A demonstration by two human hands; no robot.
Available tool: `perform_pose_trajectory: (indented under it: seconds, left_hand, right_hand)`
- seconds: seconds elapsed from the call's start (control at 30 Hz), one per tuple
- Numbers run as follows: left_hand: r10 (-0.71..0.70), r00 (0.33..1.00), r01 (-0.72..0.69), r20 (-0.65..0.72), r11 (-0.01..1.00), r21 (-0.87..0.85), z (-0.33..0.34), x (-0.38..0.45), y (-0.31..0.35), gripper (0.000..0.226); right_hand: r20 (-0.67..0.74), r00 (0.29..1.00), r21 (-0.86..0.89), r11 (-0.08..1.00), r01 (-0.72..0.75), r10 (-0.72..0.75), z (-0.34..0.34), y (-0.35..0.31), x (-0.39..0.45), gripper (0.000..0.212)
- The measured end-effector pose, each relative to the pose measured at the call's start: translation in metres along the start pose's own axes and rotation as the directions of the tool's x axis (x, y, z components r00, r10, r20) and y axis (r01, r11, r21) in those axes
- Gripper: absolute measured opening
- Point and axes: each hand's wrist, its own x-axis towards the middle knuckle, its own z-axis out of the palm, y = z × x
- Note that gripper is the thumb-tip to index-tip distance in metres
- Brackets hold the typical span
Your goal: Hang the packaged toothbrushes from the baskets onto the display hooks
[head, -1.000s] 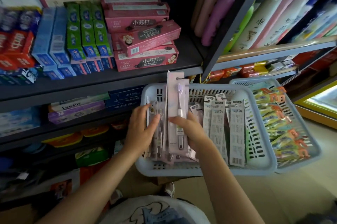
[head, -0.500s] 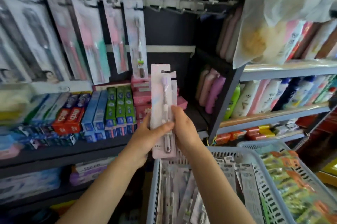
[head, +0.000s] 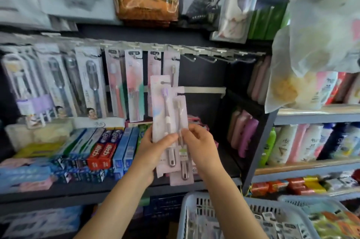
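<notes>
**Toothbrush packs being held up before the hook rail**

Toothbrush packs, two of them, are being held upright in the head view, in front of the dark shelving. The front pack [head: 161, 110], with a purple-headed brush, is being gripped by the left hand [head: 153, 147], thumb across its face. The rear pack [head: 182, 141], overlapped and set slightly lower, is being pinched at its edge by the right hand [head: 200, 141]. The hands are being kept close together. Above them, a rail of display hooks [head: 210, 57] is being shown, bare to the right, while hung toothbrush packs [head: 134, 85] are filling the left part. Toothpaste boxes [head: 101, 151] are being displayed on the dark shelf [head: 58, 192] below. Two baskets are being seen at the lower right: a white basket [head: 194, 207] holding further packs, and a blue basket [head: 303, 199] beside it.
</notes>
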Motion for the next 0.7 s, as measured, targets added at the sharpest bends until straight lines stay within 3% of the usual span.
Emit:
perform_pose_trajectory:
  seconds: [0.23,0.33,0.47,0.53,0.7]
  left_hand:
    - [0.017,0.998,-0.020,-0.055,0.999,-0.049,-0.011,0.004,0.006,0.043]
    - [0.044,0.998,-0.047,-0.053,0.997,-0.061,-0.010,0.007,0.014,0.044]
    - [0.048,0.998,-0.051,-0.045,0.996,-0.067,-0.014,0.011,0.022,0.062]
    - [0.060,0.997,-0.062,-0.048,0.996,-0.059,-0.015,0.012,0.023,0.063]
    - [0.075,0.993,-0.081,-0.087,0.994,-0.068,-0.017,0.014,0.022,0.049]
  right_hand:
    - [0.057,0.998,0.155,0.988,-0.025,0.017,-0.001,-0.004,0.005,0.015]
    - [0.162,0.987,0.230,0.973,-0.032,-0.005,0.004,-0.007,0.002,0.019]
    - [0.313,0.948,0.293,0.955,-0.046,-0.051,0.002,-0.012,-0.002,0.034]
    - [0.302,0.950,0.299,0.954,-0.023,-0.072,0.000,-0.010,0.000,0.032]
    - [0.125,0.990,0.275,0.961,0.025,-0.061,-0.007,-0.024,0.025,0.018]
